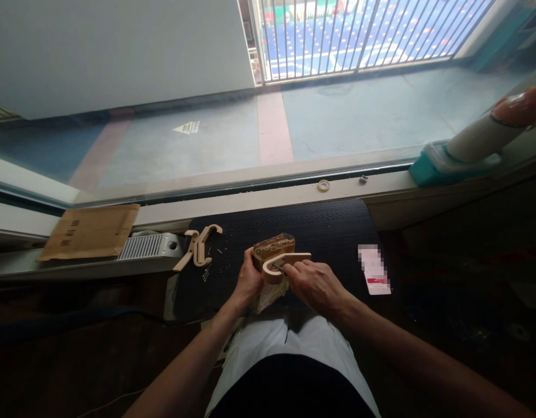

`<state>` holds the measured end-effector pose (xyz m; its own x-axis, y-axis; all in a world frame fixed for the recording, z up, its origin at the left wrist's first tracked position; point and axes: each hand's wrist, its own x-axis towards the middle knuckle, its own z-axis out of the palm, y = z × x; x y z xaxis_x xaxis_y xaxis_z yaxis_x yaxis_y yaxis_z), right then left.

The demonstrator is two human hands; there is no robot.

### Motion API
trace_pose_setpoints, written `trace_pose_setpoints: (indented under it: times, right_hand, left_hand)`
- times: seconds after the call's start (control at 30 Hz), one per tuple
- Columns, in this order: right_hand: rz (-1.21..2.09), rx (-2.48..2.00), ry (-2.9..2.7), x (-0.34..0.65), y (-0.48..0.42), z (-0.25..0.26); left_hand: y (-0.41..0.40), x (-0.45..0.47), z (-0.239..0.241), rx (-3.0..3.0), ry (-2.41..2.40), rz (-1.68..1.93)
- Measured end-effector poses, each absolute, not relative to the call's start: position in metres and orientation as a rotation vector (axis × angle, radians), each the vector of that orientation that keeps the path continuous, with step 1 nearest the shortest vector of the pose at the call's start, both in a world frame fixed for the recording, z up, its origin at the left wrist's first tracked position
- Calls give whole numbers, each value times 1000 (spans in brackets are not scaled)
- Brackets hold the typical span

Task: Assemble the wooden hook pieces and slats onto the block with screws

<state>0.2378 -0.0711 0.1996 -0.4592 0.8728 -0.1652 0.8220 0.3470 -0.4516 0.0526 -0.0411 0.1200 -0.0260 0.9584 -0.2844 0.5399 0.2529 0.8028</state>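
Now the left hand [249,278] is clamping the block [274,247] while the right hand [312,282] is pinching a slender piece [277,267] at the wooden hook [273,278] over the block's near side, seemingly fastening, which is calling for steady alignment.

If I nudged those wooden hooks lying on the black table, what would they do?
The wooden hooks would probably stay stiff, as they look like thick, solid wood. They'd likely slide rather than roll, since their arms jut out. They might also snag one another, as they lie bunched together with curved ends.
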Motion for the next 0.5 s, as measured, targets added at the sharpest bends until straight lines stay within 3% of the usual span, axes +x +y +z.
trace_pose_setpoints:
  times: [0.13, 0.33, 0.5]
  right_hand:
    - [802, -1613, -2352, 235, -71, 188]
    - [1482, -1737, -1310, 224, -81, 164]
    - [1376, -1878, -1641, 225, -84, 182]
  left_hand:
    - [-43, 52, 117, 1425, 1682, 623]
    - [-49, 48, 117, 1394, 1634, 709]
    - [-50, 50, 120, 1366, 1687, 690]
